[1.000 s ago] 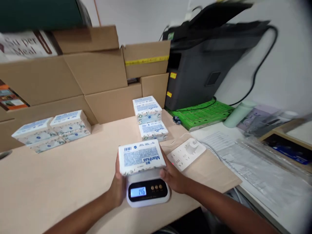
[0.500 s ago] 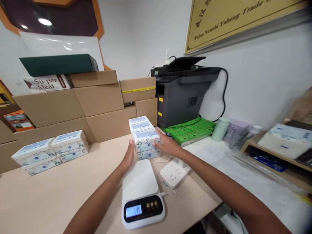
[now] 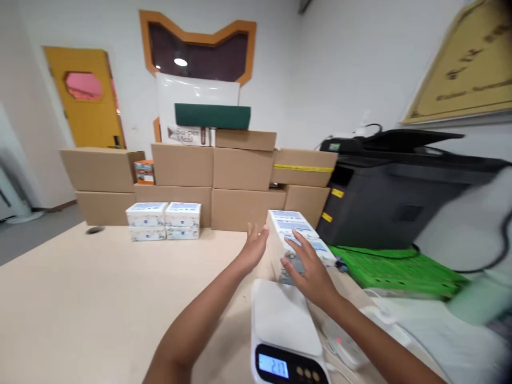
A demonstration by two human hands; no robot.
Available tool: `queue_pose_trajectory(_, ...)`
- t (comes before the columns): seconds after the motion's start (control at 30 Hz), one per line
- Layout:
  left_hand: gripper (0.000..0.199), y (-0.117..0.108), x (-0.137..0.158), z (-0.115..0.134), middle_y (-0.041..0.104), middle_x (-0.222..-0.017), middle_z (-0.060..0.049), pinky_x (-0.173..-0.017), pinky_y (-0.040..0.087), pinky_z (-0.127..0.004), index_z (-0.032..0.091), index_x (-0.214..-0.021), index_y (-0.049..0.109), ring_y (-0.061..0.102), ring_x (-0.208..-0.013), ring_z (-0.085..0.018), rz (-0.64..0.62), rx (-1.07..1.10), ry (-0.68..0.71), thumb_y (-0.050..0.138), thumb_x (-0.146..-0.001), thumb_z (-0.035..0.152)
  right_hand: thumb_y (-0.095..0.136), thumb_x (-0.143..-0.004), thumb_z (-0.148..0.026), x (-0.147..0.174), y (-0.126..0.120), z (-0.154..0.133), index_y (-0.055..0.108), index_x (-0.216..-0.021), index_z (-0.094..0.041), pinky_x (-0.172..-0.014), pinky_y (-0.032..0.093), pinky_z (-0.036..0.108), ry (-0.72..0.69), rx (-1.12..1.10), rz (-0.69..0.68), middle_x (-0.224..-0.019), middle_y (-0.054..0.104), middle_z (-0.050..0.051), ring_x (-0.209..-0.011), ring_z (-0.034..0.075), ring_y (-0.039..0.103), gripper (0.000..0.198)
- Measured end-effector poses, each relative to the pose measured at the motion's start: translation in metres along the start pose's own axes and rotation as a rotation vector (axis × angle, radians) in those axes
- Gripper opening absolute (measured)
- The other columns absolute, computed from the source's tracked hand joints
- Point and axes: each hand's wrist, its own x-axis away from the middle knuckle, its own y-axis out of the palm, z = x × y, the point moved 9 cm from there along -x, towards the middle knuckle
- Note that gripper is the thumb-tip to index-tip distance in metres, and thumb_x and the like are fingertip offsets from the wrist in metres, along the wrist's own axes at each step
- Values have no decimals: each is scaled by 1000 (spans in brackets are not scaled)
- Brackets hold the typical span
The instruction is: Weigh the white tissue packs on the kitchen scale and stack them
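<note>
A row of stacked tissue packs [image 3: 294,221], white with blue print, stands behind a white digital scale [image 3: 284,314]. At the row's left side, my left hand [image 3: 255,249] is raised with its fingers apart, holding nothing. My right hand [image 3: 314,272] is spread in front of the row's near end, also without a grip, and hides part of those packs. Whether its fingertips touch them I cannot tell. The scale's platform is bare, and its lit display [image 3: 273,366] shows blurred digits.
More tissue packs [image 3: 164,221] are stacked in two piles at the far left. Cardboard boxes [image 3: 242,168] line the back of the table [image 3: 100,298]. To the right are a dark printer [image 3: 384,205], a green mat [image 3: 396,266] and a white power strip [image 3: 352,346].
My view has swung left, bringing a yellow door into sight. Both hands have come off the near tissue packs and opened. The scale's reading has changed from 1.45.
</note>
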Motion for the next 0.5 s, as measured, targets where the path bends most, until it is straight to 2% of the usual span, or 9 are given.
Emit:
queue_pose_trajectory(0.07,88,-36,19,32,-9,-186,-7,-140,10,-45,19,-175,26,-4,-173,-25,80,-30,122,45,-105,69,65,-97,-65,-6,42,-9,64,-147,-26,-128,43,62,193,-285,-48,-167,54,16,-156,37,50,63)
queue_pose_trajectory(0.1,87,-59,31,50,-8,-186,-4,-140,12,-46,23,-175,27,-3,-174,-25,142,-51,219,46,-104,71,67,-94,-68,-9,67,-11,63,-147,-26,-125,46,61,323,-432,-76,-165,56,16,-154,37,53,68)
queue_pose_trajectory(0.17,80,-110,63,83,2,-188,-2,-140,14,-50,29,-172,34,-1,-174,-25,309,-85,440,48,-104,71,73,-88,-68,-18,120,-18,63,-147,-27,-119,54,57,564,-662,-110,-162,59,15,-151,36,57,73)
queue_pose_trajectory(0.23,72,-165,91,99,19,-186,-3,-140,15,-51,32,-165,43,7,-174,-25,486,-56,601,49,-105,70,77,-85,-63,-34,168,-26,64,-145,-26,-115,57,51,698,-756,-123,-162,60,14,-151,35,57,72)
queue_pose_trajectory(0.3,67,-219,104,91,34,-182,-5,-140,20,-49,32,-160,50,20,-172,-25,596,69,633,47,-106,70,75,-87,-57,-55,209,-32,61,-148,-26,-114,59,47,752,-754,-128,-166,56,15,-152,33,55,70)
queue_pose_trajectory(0.33,65,-243,103,79,40,-179,-5,-139,25,-47,31,-157,53,27,-170,-24,637,147,591,42,-107,70,72,-90,-56,-65,228,-33,58,-152,-27,-115,58,47,773,-744,-130,-168,53,14,-154,32,54,69)
queue_pose_trajectory(0.43,68,-299,83,25,48,-174,-9,-134,36,-42,24,-157,53,42,-164,-23,772,281,323,21,-112,64,59,-101,-52,-88,273,-31,47,-160,-30,-122,52,48,853,-732,-104,-174,44,12,-159,29,46,64)
queue_pose_trajectory(0.5,67,-317,67,-9,51,-171,-16,-131,40,-44,17,-156,53,48,-160,-26,843,257,159,21,-113,56,53,-107,-50,-96,296,-28,45,-162,-29,-125,48,54,888,-736,-84,-173,45,13,-159,30,45,59)
